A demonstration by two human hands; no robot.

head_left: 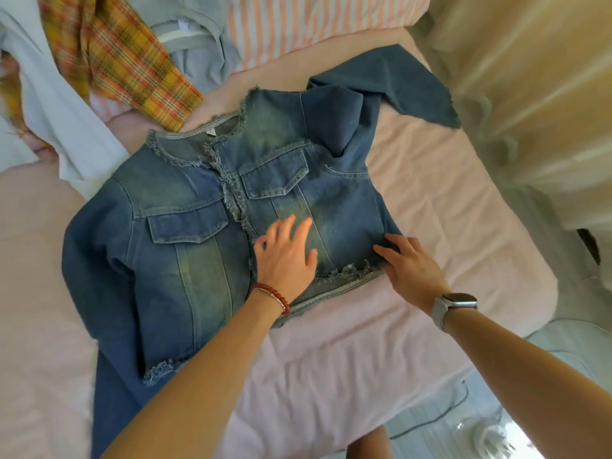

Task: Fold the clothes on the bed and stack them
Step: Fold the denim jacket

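From the head view, the faded blue denim jacket with frayed edges (231, 207) lay front-up on the pink bedsheet (414, 200). My left hand (286, 256) pressed flat on its front panel, fingers spread. My right hand (410, 266) rested on the jacket's hem corner, fingers straight. A yellow-orange plaid garment (116, 58) lay well apart, near the striped pillow (298, 24).

Jacket (212, 226) flat on bed (430, 200), other clothes (116, 58) behind.

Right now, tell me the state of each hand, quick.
Left hand: open, fingers spread flat, pressing on the denim jacket.
Right hand: open, fingers resting on the jacket's lower corner, gripping nothing.
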